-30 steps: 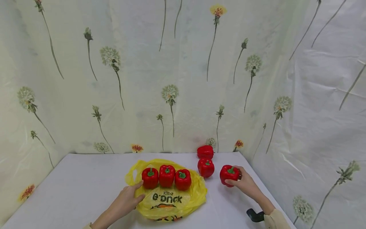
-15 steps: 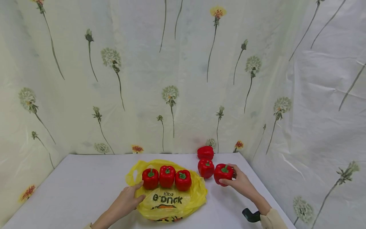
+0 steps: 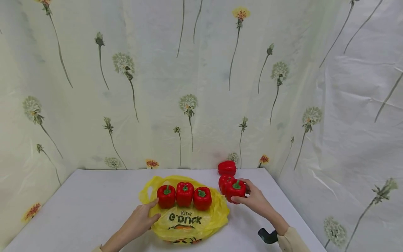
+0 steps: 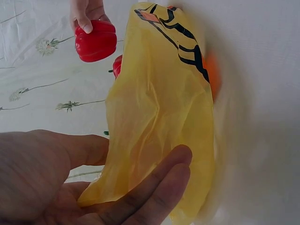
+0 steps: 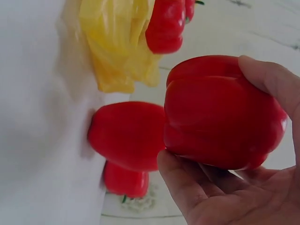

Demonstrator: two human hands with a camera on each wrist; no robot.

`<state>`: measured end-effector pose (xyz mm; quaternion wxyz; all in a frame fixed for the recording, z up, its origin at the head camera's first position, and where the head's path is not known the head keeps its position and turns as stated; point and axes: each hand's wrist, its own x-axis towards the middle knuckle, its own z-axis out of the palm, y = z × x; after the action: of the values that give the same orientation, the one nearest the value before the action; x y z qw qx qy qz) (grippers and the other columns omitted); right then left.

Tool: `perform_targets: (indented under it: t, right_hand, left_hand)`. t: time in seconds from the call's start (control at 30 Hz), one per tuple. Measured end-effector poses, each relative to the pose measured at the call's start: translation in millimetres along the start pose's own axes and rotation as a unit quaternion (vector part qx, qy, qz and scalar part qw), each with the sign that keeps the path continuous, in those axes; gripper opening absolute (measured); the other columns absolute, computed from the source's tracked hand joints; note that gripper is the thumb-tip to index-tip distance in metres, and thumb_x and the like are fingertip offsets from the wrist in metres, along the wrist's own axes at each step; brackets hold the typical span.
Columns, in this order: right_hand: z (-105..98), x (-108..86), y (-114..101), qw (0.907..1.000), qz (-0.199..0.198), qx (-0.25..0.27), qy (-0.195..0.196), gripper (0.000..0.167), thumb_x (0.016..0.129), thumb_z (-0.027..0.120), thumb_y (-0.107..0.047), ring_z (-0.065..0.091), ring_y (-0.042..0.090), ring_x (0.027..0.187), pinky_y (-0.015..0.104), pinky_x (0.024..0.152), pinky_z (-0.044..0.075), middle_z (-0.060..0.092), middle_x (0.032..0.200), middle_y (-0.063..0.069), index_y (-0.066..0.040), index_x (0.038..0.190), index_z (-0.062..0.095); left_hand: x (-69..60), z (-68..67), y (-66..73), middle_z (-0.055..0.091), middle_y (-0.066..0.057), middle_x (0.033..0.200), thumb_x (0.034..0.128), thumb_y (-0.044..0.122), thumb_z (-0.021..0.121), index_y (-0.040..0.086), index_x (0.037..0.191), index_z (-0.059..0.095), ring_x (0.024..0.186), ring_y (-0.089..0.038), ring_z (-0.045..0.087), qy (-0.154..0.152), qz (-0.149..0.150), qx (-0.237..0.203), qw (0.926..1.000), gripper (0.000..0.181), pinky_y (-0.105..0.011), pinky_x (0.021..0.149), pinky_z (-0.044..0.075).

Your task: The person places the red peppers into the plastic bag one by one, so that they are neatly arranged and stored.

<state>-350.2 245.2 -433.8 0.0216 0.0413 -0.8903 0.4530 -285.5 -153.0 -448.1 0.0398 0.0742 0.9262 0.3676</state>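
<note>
My right hand (image 3: 255, 200) grips a red bell pepper (image 3: 235, 190), raised off the table, thumb in front and fingers behind. In the right wrist view, this pepper (image 5: 220, 112) is near two others: a standing bell pepper (image 5: 126, 136) and one behind it (image 5: 126, 180). A yellow plastic bag (image 3: 206, 229) bears a row of three red bell peppers (image 3: 184, 196); how deep they sit in it I cannot tell. My left hand (image 3: 138, 218) holds the bag's left edge, its index finger by the leftmost pepper. The left wrist view has bag film (image 4: 150, 108) between the fingers.
One more red bell pepper (image 3: 226, 168) lies at the white table's (image 3: 94, 203) back edge. A floral curtain (image 3: 157, 105) hangs behind and along the sides. A dark curved piece (image 3: 267, 236) is beside the right wrist.
The right hand has carried its pepper leftward toward the bag; it now partly covers the pepper behind it in the head view. The left hand and the bag stay put.
</note>
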Motion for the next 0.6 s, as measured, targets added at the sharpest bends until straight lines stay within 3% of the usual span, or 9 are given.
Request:
perform_targets:
  t: [0.13,0.33,0.5,0.6]
  right_hand:
    - [6,-0.3,-10,0.9997,-0.021,0.007,-0.008,0.082,0.071,0.084,-0.037,0.054,0.032,0.118,0.04,0.08,0.057,0.053,0.134,0.013,-0.014,0.138,0.043]
    - [17,-3.6,-24,0.9986,-0.04,0.023,-0.026,0.078,0.072,0.083,-0.036,0.055,0.032,0.117,0.041,0.08,0.057,0.055,0.132,0.012,-0.017,0.138,0.045]
    - [29,-6.6,-34,0.9979,-0.044,0.029,-0.037,0.077,0.072,0.083,-0.037,0.058,0.027,0.11,0.039,0.08,0.057,0.057,0.129,0.009,-0.02,0.137,0.046]
    - [38,-7.7,-41,0.9971,-0.046,0.036,-0.048,0.076,0.072,0.083,-0.038,0.059,0.023,0.104,0.037,0.079,0.057,0.057,0.128,0.008,-0.022,0.137,0.047]
  left_hand:
    - [0.2,-0.1,0.5,0.062,-0.006,0.075,0.0888,0.018,0.067,-0.005,0.139,0.046,0.047,-0.012,0.054,0.004,0.004,-0.002,1.0,0.059,-0.024,0.045,0.044]
    - [-0.5,0.7,0.3,0.066,-0.021,0.112,0.088,0.017,0.068,-0.005,0.138,0.047,0.047,-0.012,0.054,0.017,0.011,-0.004,0.9998,0.059,-0.025,0.045,0.044]
    - [-0.1,2.6,-1.0,0.065,-0.011,0.087,0.0883,0.018,0.068,-0.005,0.14,0.046,0.047,-0.012,0.054,0.013,0.005,-0.003,0.9999,0.06,-0.024,0.045,0.044]
    - [-0.4,3.6,-1.7,0.066,-0.014,0.089,0.0883,0.018,0.068,-0.005,0.139,0.046,0.047,-0.012,0.054,0.013,0.009,-0.001,0.9999,0.06,-0.024,0.045,0.044]
